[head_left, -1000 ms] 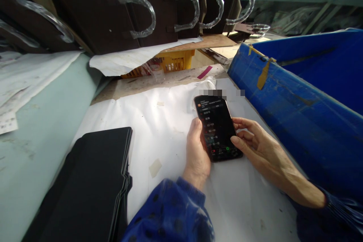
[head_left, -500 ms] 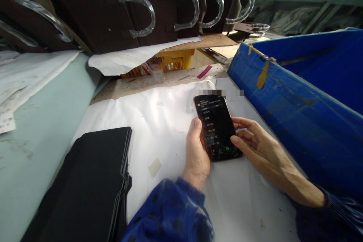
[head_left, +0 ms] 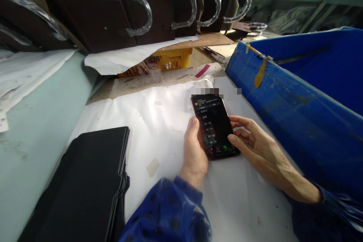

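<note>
A smartphone point(head_left: 217, 126) with a lit, dark screen listing lines of text is held upright over the white-covered table. My left hand point(head_left: 194, 151) wraps round its left side, the thumb along the edge and the other fingers hidden behind it. At the phone's right edge, my right hand point(head_left: 255, 145) grips with the thumb near the lower corner and fingers along the side. To the left lies a stack of black sheets point(head_left: 85, 174) with notched edges.
Dark brown bags or cases with plastic-wrapped handles point(head_left: 141, 11) stand along the back. A blue bin point(head_left: 297, 90) borders the right side. Beneath the back shelf sits a yellow crate point(head_left: 176, 59). White paper point(head_left: 159, 121) covers the table, with tape scraps on it.
The whole view has shifted slightly, so everything appears a little further left. Both hands keep the same hold on the phone.
</note>
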Action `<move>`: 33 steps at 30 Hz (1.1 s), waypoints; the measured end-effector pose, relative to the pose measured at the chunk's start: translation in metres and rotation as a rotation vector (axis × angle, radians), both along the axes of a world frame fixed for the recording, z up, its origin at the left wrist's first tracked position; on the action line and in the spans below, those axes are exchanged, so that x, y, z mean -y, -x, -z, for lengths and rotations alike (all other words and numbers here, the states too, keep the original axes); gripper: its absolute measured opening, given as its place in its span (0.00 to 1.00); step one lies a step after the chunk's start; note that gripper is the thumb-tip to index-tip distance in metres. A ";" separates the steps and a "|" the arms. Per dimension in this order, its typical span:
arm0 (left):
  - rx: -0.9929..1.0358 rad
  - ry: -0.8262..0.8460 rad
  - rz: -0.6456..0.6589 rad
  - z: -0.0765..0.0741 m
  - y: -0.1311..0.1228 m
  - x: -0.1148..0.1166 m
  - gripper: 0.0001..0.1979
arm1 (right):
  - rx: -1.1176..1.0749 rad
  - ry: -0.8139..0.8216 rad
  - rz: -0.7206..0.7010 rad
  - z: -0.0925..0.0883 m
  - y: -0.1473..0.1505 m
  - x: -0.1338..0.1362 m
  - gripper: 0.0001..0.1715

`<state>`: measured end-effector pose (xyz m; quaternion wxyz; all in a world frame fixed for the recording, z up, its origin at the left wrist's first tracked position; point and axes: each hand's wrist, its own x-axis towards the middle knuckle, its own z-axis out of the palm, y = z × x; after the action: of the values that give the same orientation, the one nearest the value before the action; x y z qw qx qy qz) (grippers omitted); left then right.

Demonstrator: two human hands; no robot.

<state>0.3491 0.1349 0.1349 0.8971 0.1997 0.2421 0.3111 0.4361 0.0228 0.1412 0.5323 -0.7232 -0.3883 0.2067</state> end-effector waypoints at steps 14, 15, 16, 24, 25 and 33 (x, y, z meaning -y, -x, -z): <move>0.001 -0.021 -0.018 -0.002 0.001 0.001 0.15 | -0.019 0.025 0.012 -0.002 0.000 0.000 0.27; -0.002 -0.023 -0.020 -0.002 0.001 0.001 0.15 | -0.018 0.027 0.011 -0.002 0.000 0.000 0.26; -0.004 -0.021 -0.021 -0.002 0.001 0.001 0.15 | -0.017 0.029 0.010 -0.002 0.000 0.000 0.26; 0.004 -0.010 -0.019 -0.004 0.001 0.001 0.15 | -0.019 0.031 0.013 -0.001 -0.001 -0.001 0.26; 0.004 -0.010 -0.016 -0.005 0.001 0.001 0.15 | -0.016 0.030 0.012 -0.001 -0.001 -0.001 0.26; -0.001 -0.022 -0.017 -0.003 0.002 0.001 0.15 | -0.011 0.031 0.011 -0.001 -0.001 0.000 0.26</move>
<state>0.3476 0.1338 0.1374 0.8919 0.2075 0.2410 0.3214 0.4369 0.0223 0.1423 0.5244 -0.7323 -0.3783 0.2137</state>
